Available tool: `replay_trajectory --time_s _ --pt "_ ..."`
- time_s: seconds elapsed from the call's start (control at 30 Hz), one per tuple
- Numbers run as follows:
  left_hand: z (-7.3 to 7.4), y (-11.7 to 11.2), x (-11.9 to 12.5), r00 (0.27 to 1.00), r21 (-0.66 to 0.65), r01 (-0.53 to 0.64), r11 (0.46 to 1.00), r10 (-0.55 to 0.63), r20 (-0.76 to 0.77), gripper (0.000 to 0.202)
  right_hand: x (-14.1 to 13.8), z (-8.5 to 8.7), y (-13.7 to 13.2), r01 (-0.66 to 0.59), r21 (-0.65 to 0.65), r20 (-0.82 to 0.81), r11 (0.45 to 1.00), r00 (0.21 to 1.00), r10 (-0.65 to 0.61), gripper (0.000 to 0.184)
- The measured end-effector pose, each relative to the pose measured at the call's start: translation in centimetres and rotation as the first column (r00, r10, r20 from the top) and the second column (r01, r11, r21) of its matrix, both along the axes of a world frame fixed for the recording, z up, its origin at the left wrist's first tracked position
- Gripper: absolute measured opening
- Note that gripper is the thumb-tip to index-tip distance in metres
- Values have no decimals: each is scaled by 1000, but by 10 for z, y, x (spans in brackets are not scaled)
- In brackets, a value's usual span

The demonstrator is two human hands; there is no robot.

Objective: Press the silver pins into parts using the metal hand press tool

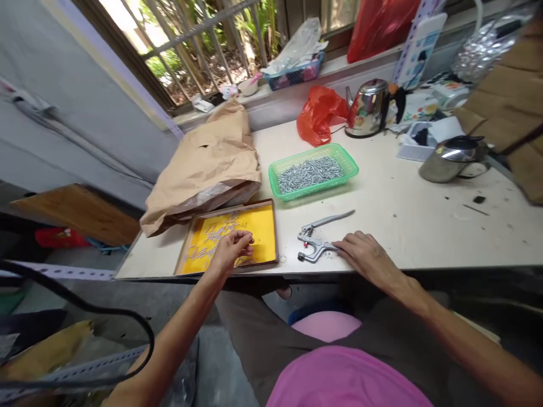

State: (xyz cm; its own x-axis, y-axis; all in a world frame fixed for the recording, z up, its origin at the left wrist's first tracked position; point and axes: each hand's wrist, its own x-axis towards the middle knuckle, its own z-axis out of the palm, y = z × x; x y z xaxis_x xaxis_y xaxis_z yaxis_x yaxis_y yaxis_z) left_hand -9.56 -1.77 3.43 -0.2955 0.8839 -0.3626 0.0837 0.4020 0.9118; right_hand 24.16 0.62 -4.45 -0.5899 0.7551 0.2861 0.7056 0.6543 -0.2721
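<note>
Many small silver pins (214, 233) lay spread on a yellow tray (265, 226) at the near edge of the table (403, 203), right in front of the person. The left hand (231, 250) was over the near side of the tray, with its fingertips pinched together down on the pins. The pins were too small to tell if one was caught between them. The right hand (368, 257) lay loose and flat on the table, and its fingertips touched one handle of the pliers (316, 242) without wrapping around it. The pliers lay just beside the tray, on its right, with the jaws turned toward the tray. To do this bit well, I think the left hand should pick just one pin, by its end, with thumb and first finger. It should lift the pin straight up so it does not drag the others off the tray. The right hand would do best to take the pliers by both handles, not only the near one. Behind the pliers stood a green basket (275, 169) full of the same kind of pins. A brown paper bag (207, 161) lay behind the tray and reached its far edge. Farther back were a red bag (320, 113), a shiny kettle (367, 107) and a metal pot (452, 158).
</note>
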Motion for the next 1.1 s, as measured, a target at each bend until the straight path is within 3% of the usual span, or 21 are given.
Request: replay_trajectory --time_s 0.13,0.23,0.33,0.5,0.73,0.93,1.1 --pt "7 -6 65 980 4 182 983 -181 79 36 11 10 14 29 10 70 1000 997 -30 23" --pt "-9 -6 109 965 -21 245 969 -242 102 32 20 10 20 38 5 95 999 995 -38 23" --pt "-32 0 133 966 -68 256 964 -252 61 29 23 8 21 42 -6 95 999 995 -41 23" --pt "-50 6 137 958 -158 267 951 -280 -67 23 22 8 18 65 -17 64 998 996 -64 23" --pt "-41 8 135 923 -287 310 906 -360 -138 20 22 4 17 73 -19 27 997 997 -72 22" --pt "-37 11 136 921 -437 347 830 -390 -10 25 24 6 18 50 -21 52 999 997 -49 19" --pt "-38 8 137 927 -462 358 812 -368 71 30 23 11 19 21 -36 110 999 994 -17 18"
